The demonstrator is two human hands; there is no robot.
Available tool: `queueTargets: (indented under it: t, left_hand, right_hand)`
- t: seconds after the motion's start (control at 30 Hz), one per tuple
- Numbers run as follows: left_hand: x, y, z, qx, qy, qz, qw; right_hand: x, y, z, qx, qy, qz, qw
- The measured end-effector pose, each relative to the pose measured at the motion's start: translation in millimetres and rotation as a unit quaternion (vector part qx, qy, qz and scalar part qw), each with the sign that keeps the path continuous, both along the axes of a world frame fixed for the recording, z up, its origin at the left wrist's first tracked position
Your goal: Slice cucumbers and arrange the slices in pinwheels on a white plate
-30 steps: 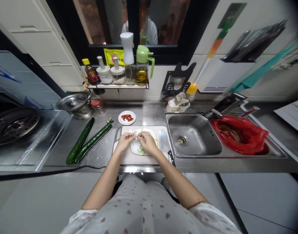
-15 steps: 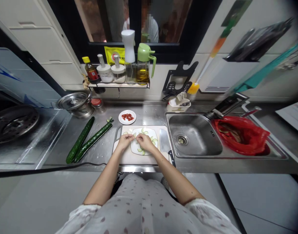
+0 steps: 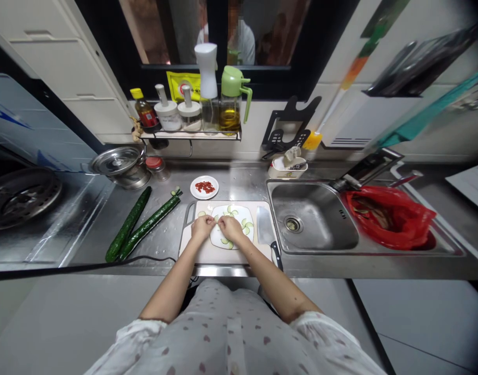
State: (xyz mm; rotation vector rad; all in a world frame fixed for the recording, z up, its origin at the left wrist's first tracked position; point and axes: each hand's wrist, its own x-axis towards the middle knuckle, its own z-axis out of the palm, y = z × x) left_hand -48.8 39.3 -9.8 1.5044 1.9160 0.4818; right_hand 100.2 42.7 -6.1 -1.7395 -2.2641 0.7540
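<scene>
My left hand (image 3: 203, 227) and my right hand (image 3: 230, 229) meet over the left part of a white plate (image 3: 219, 240), fingertips pinched close together. A small pale-green cucumber slice (image 3: 216, 219) shows between them, partly covered by the fingers. More thin cucumber slices (image 3: 247, 226) lie in small fans around the plate. The plate rests on a light cutting board (image 3: 208, 256) with a grey handle. Another slice (image 3: 201, 213) lies on the board, left of the plate. On the board's right side is a kitchen knife (image 3: 265, 225), its black handle toward me.
Two whole cucumbers (image 3: 131, 219) lie to the left. Behind the board stands a small dish of chopped red pieces (image 3: 204, 197). The sink (image 3: 313, 208) is at right, beside a red plastic bag (image 3: 395, 229). A seasoning shelf (image 3: 192, 136) hangs above; a black cable (image 3: 86, 269) crosses the front left.
Both hands stay pinched together over the plate's left part, with slight finger movement. The view has shifted a little; the plate, slices and knife look otherwise unchanged.
</scene>
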Motion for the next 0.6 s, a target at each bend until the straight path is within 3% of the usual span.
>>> queueTargets:
  t: [0.23, 0.6]
  left_hand:
    - [5.1, 0.3, 1.8, 0.020, 0.072, -0.019, 0.997]
    - [5.9, 0.1, -2.1, 0.048, 0.095, -0.058, 0.993]
  right_hand:
    - [-5.5, -5.0, -1.3, 0.021, -0.061, 0.012, 0.998]
    - [4.0, -12.1, 0.7, 0.049, -0.111, 0.062, 0.991]
